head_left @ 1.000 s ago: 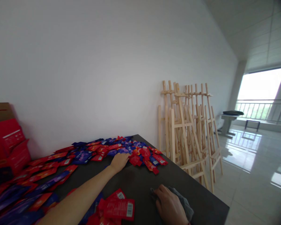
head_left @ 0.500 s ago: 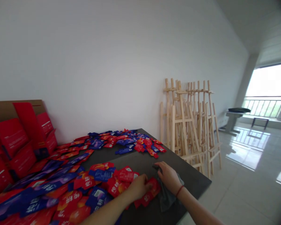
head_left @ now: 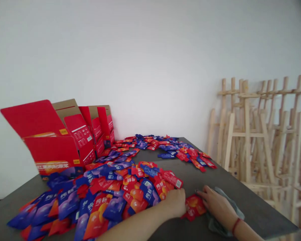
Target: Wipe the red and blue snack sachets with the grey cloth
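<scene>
My left hand [head_left: 177, 203] is closed at the right edge of a pile of sachets, its fingers curled at a red sachet [head_left: 195, 207] with an orange fruit print. The fingertips are partly hidden behind the hand. On the sachet's other side, my right hand [head_left: 218, 205] presses down on a crumpled grey-green cloth [head_left: 232, 201], its fingers bent and reaching to the sachet's edge. Red and blue sachets [head_left: 130, 192] lie heaped to the left of my left hand.
Open red cartons [head_left: 57, 147] stand at the left of the dark table [head_left: 175, 167]. More sachets [head_left: 190, 154] are strewn along its far edge by the white wall. Several wooden easels [head_left: 248, 140] lean beyond the table's right edge.
My view has turned left, bringing more of the cartons and the heap into sight. Both hands remain by the red sachet and the cloth, the left one now more tightly curled.
</scene>
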A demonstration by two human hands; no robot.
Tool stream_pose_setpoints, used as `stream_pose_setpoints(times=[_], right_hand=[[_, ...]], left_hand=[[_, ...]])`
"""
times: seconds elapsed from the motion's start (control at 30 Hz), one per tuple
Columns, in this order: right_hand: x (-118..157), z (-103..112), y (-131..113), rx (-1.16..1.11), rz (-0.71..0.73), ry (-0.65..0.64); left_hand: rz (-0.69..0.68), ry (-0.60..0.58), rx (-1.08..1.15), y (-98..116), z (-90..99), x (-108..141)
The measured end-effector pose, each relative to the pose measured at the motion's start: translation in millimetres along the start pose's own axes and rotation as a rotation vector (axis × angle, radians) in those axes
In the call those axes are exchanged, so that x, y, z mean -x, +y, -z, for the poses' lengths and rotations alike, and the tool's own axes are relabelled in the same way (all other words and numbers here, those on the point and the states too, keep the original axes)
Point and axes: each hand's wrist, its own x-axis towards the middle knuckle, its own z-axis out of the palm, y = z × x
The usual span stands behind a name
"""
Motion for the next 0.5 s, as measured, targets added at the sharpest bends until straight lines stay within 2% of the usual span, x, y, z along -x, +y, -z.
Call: stream_pose_setpoints(times=[0.13,0.23,0.33,0.37,0.43,0.5], right_hand=[[-1,16,16,0.085,-0.113,-0.013],[1,37,16,0.116,-0.184,0.039],[5,53,-10,0.102,-0.179,0.121],[6,54,-23,0.067,-0.125,0.155],[5,48,-50,0.014,0.013,0.130],[3,35,-70,0.019,0.093,0.048]], left_hand=[[0.003,0.008,0.066,-2,2.6,-8],[-0.008,-0.030,0.178,-3,-2.9,-14],[0.009,-0.128,0.298,-4,-14.0,-21],[0.010,-0.154,0.329,-5,-17.7,-23],[0.005,-0.188,0.378,-10,-23.4,-27],[0.003,-0.218,0.415,-15,-26.5,-30]])
